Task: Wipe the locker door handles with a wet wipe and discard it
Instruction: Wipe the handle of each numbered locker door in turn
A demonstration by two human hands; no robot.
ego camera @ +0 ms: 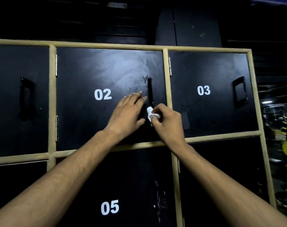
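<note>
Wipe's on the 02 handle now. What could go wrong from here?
1. The small crumpled white wet wipe is pinched in the right hand at the lower end of the black bar handle on door 02; the upper part may get skipped.
2. The left hand lies flat on the black door 02, likely adding smears to those near the handle.
3. The black handle on door 03 could be missed.

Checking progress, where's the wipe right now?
Head view, centre: the wipe is bunched in the right hand, against the lower end of door 02's handle.
</note>
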